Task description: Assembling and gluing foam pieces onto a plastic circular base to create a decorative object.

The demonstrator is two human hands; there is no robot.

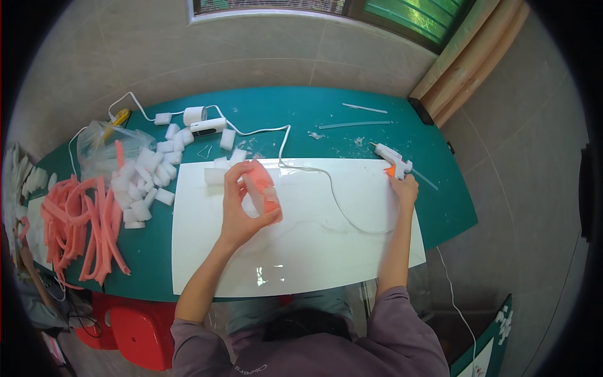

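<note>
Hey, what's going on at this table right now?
A person sits at a green table with a white board laid on it. Their left hand holds up a small piece made of pink and white foam over the board. Their right hand reaches out to a white glue gun lying at the board's far right corner. To the left lie a heap of pink foam strips and a pile of white foam blocks.
</note>
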